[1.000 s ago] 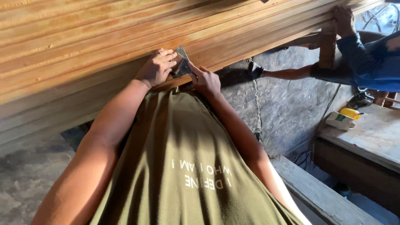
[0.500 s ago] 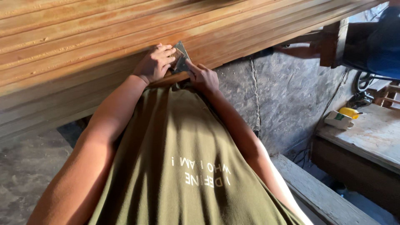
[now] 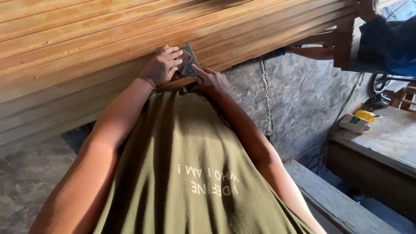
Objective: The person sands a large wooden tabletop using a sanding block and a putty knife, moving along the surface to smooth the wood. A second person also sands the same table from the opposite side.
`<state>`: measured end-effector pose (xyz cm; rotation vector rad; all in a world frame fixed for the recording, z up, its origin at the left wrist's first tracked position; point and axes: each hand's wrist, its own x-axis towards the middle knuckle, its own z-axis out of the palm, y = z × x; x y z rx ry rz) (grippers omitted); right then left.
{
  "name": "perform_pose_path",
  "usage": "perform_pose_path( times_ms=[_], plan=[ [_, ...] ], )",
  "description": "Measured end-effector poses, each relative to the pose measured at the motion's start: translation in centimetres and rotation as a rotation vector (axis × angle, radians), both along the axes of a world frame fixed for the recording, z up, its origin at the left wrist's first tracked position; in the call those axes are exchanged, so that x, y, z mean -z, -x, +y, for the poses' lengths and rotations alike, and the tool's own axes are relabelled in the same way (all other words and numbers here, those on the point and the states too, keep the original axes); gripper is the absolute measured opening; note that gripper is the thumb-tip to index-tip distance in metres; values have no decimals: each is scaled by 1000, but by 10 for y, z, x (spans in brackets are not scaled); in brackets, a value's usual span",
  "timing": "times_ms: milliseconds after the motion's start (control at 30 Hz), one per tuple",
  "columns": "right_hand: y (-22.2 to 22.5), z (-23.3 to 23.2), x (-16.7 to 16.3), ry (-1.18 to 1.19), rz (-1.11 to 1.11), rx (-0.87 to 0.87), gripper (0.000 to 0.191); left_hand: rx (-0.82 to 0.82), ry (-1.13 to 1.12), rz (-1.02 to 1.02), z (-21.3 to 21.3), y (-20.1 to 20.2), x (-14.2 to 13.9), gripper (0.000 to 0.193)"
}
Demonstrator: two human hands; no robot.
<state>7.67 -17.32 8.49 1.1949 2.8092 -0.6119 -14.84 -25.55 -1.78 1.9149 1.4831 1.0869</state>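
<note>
A small flat metal scraper lies on the lower edge of the stack of wooden boards. The left hand presses down on the scraper with bent fingers. The right hand pinches the scraper's lower corner. Right of the scraper, another person's arm reaches under the boards. The scraper could slip off the edge and cut a finger if the push goes crooked.
</note>
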Motion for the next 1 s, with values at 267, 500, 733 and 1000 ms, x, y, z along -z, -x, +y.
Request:
perform_pose_path(
  times_ms=[267, 500, 733, 1000],
  plan=[
    [-1, -2, -11, 31, -75, 3, 47, -4, -3, -1, 2, -1, -1, 26],
    [2, -4, -7, 4, -45, 47, 44, -12, -17, 7, 0, -1, -3, 26],
    [-1, -5, -4, 0, -95, 52, 43, -3, -4, -15, 2, 1, -7, 29],
    [0, -7, -7, -18, -14, 57, 45, -4, -6, 84, 7, 0, -12, 30]
  ],
)
